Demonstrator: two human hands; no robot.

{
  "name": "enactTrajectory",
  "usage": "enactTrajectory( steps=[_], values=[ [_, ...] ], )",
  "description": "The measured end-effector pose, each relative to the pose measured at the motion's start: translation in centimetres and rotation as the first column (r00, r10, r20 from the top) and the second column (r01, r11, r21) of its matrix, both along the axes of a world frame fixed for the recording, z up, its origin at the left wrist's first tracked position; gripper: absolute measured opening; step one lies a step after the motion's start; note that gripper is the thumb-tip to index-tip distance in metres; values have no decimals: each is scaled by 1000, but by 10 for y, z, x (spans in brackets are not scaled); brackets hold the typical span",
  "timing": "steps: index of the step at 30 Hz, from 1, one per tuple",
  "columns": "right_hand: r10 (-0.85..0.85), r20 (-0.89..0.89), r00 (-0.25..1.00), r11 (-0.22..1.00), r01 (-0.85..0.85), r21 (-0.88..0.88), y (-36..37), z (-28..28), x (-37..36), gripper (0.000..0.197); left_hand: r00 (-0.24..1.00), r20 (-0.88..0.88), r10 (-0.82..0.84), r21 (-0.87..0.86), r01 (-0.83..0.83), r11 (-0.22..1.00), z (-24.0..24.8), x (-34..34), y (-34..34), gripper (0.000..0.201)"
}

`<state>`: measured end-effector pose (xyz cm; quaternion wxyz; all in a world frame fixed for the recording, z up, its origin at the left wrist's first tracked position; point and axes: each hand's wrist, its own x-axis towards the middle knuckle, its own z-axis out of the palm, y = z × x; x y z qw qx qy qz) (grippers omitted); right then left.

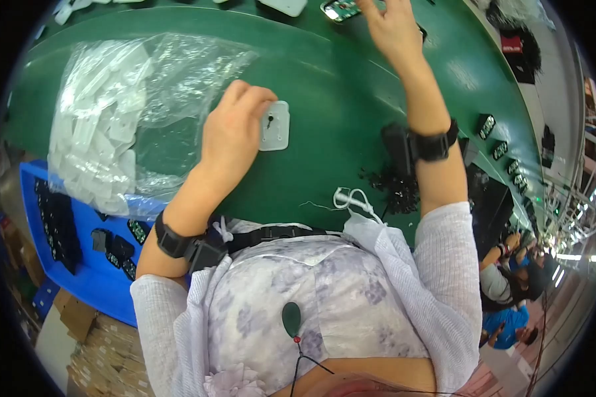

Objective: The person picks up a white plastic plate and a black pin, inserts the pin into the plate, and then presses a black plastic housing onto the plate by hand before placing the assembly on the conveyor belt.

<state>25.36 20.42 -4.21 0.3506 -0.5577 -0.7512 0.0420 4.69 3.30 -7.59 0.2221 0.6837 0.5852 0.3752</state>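
Left grip (pixel 233 126) at white plate (pixel 277 130); clear bag (pixel 182 63), blue bin (pixel 89 286) nearby

Between the left hand (pixel 235 126), with the white plate (pixel 278 129) at its fingers, and the right forearm (pixel 425 96), the green counter (pixel 341 119) leaves a broad passage. Leftward, a plastic bag (pixel 187 61) (full of pale pieces (pixel 106 109)) blocks the way; nearer the body, rightward, small black parts (pixel 398 190) clutter the surface.

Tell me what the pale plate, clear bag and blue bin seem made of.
Pale plate: likely moulded plastic, smooth and milky, with rounded corners. Clear bag: thin, glossy film, probably plastic; creases catch the light and contents show through. Blue bin: apparently rigid plastic, evenly coloured, faintly shiny.
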Motion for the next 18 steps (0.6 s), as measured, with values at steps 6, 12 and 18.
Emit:
enactTrajectory(
  steps=[6, 12, 18],
  values=[
    [44, 256, 966, 950, 39, -310, 45, -7, -6, 48, 980, -192, -52, -100, 33, 994, 4, 8, 2, 16],
    [15, -357, 934, 839, -206, -504, 4, -25, 35, 41, 939, -342, 33, 25, -25, 999, 8, 9, -26, 51],
    [248, -114, 962, 911, -272, -312, -107, -14, 52, 38, 947, -305, -98, 103, 135, 985, -1, 10, -28, 64]
  ],
)
